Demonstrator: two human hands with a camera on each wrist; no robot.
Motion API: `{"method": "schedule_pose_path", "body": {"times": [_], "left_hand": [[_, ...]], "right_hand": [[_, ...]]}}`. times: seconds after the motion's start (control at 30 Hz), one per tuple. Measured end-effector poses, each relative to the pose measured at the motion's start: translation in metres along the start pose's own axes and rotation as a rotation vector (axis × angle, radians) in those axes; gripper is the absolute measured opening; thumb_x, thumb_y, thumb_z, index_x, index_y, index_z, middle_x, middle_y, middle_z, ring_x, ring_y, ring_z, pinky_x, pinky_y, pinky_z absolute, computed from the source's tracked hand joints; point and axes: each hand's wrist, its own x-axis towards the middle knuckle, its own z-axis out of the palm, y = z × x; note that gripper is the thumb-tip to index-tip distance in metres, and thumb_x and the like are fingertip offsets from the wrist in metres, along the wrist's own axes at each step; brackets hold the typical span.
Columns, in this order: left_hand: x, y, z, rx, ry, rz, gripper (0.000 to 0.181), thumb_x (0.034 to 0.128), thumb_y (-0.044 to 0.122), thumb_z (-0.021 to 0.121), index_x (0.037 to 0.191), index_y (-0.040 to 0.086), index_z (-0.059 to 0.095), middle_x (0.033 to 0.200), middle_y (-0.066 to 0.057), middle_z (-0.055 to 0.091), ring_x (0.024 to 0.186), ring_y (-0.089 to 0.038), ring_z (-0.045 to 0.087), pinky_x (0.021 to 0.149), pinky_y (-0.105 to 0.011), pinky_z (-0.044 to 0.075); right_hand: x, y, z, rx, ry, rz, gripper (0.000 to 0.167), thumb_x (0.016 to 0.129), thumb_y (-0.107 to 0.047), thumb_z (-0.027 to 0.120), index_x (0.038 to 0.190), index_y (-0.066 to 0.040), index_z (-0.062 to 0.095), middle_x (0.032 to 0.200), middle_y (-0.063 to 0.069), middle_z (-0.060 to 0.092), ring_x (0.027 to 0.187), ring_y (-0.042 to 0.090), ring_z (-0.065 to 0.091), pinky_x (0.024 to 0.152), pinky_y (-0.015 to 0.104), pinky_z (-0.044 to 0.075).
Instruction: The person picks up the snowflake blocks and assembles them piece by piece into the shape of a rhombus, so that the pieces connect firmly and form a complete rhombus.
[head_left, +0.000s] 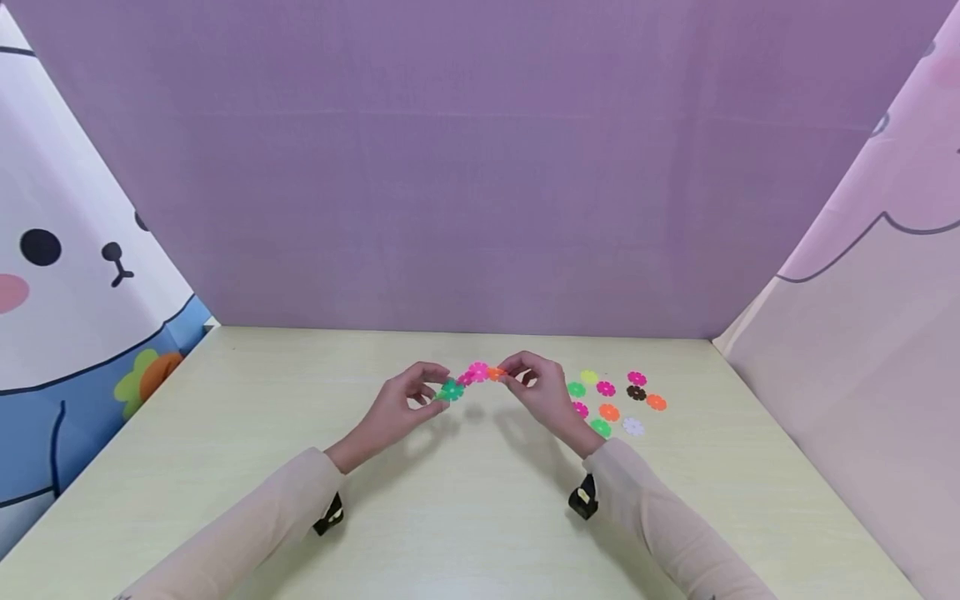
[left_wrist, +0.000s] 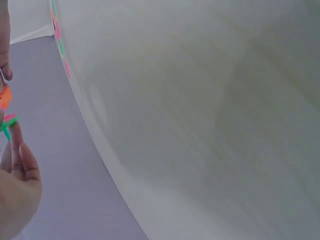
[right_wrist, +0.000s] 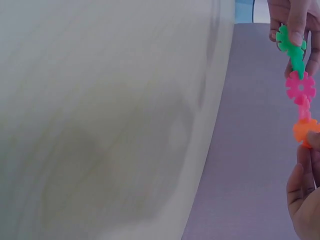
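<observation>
Between the two hands, above the table, hangs a chain of interlocking plastic flower discs (head_left: 477, 372). It runs from green through pink to orange. My left hand (head_left: 405, 408) pinches the green disc (right_wrist: 284, 40) at one end between thumb and fingers. At the other end my right hand (head_left: 542, 392) pinches the orange disc (right_wrist: 302, 131). In the right wrist view the pink disc (right_wrist: 295, 89) sits slotted between the green pieces and a second pink one seen edge-on. The left wrist view catches only part of the chain, with the orange disc (left_wrist: 5, 98) at its edge.
Loose flower discs (head_left: 609, 412) in pink, green, orange, yellow, white and black lie on the pale wooden table (head_left: 450, 533) right of the right hand. A purple partition (head_left: 480, 167) stands behind the table, with printed cloths on both sides.
</observation>
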Motion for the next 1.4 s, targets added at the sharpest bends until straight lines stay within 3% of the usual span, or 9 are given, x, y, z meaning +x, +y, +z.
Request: {"method": "schedule_pose_path", "body": {"times": [0.27, 0.5, 0.8, 0.9, 1.03, 1.23, 1.4], "left_hand": [[0.009, -0.028, 0.005, -0.067, -0.133, -0.037, 0.063, 0.0807, 0.008, 0.068, 0.136, 0.014, 0.039, 0.13, -0.011, 0.054, 0.084, -0.016, 0.058, 0.065, -0.02, 0.048], [0.012, -0.031, 0.004, -0.06, -0.176, -0.06, 0.07, 0.079, 0.009, 0.07, 0.139, 0.015, 0.034, 0.134, -0.008, 0.051, 0.079, -0.014, 0.056, 0.058, -0.018, 0.043], [0.013, -0.028, 0.011, -0.088, -0.094, -0.085, 0.06, 0.0788, 0.011, 0.071, 0.132, 0.011, 0.044, 0.126, -0.012, 0.056, 0.071, -0.015, 0.053, 0.055, -0.017, 0.038], [0.012, -0.013, 0.012, -0.099, -0.068, -0.104, 0.054, 0.0804, 0.008, 0.068, 0.129, 0.005, 0.046, 0.122, -0.017, 0.056, 0.071, -0.017, 0.053, 0.055, -0.017, 0.039], [0.009, 0.005, 0.012, -0.1, -0.044, -0.1, 0.046, 0.0826, 0.003, 0.064, 0.126, -0.002, 0.049, 0.117, -0.022, 0.057, 0.069, -0.023, 0.055, 0.053, -0.017, 0.042], [0.009, 0.009, 0.014, -0.088, -0.002, -0.103, 0.039, 0.0834, 0.004, 0.063, 0.12, -0.002, 0.054, 0.108, -0.022, 0.06, 0.067, -0.033, 0.057, 0.051, -0.018, 0.043], [0.008, 0.011, 0.015, -0.051, 0.042, -0.115, 0.035, 0.0816, 0.004, 0.065, 0.116, -0.001, 0.057, 0.101, -0.02, 0.063, 0.062, -0.028, 0.054, 0.048, -0.017, 0.041]], "right_hand": [[-0.005, -0.031, -0.005, -0.013, -0.023, -0.005, 0.011, 0.079, 0.006, 0.065, 0.089, 0.007, 0.065, 0.083, 0.02, 0.066, 0.075, 0.029, 0.06, 0.065, 0.033, 0.05], [-0.004, -0.032, -0.004, -0.008, -0.036, -0.03, 0.01, 0.078, 0.007, 0.065, 0.088, 0.008, 0.065, 0.082, 0.021, 0.066, 0.074, 0.03, 0.059, 0.064, 0.034, 0.05], [-0.004, -0.031, 0.0, -0.02, -0.037, -0.04, 0.009, 0.078, 0.006, 0.065, 0.088, 0.007, 0.065, 0.083, 0.02, 0.067, 0.075, 0.03, 0.061, 0.063, 0.029, 0.05], [-0.003, -0.02, 0.004, -0.025, -0.044, -0.048, 0.009, 0.079, 0.003, 0.066, 0.088, 0.003, 0.066, 0.083, 0.016, 0.068, 0.075, 0.024, 0.061, 0.063, 0.028, 0.051], [-0.004, -0.022, 0.006, -0.024, -0.052, -0.058, 0.01, 0.079, 0.005, 0.066, 0.088, 0.004, 0.066, 0.082, 0.016, 0.068, 0.074, 0.024, 0.06, 0.063, 0.031, 0.05], [-0.006, -0.034, 0.006, -0.017, -0.046, -0.094, 0.009, 0.077, 0.009, 0.064, 0.087, 0.007, 0.065, 0.081, 0.019, 0.067, 0.072, 0.029, 0.06, 0.061, 0.034, 0.05], [-0.008, -0.032, 0.009, -0.019, -0.039, -0.131, 0.009, 0.077, 0.009, 0.065, 0.086, 0.008, 0.065, 0.079, 0.019, 0.067, 0.07, 0.028, 0.06, 0.06, 0.031, 0.05]]}}
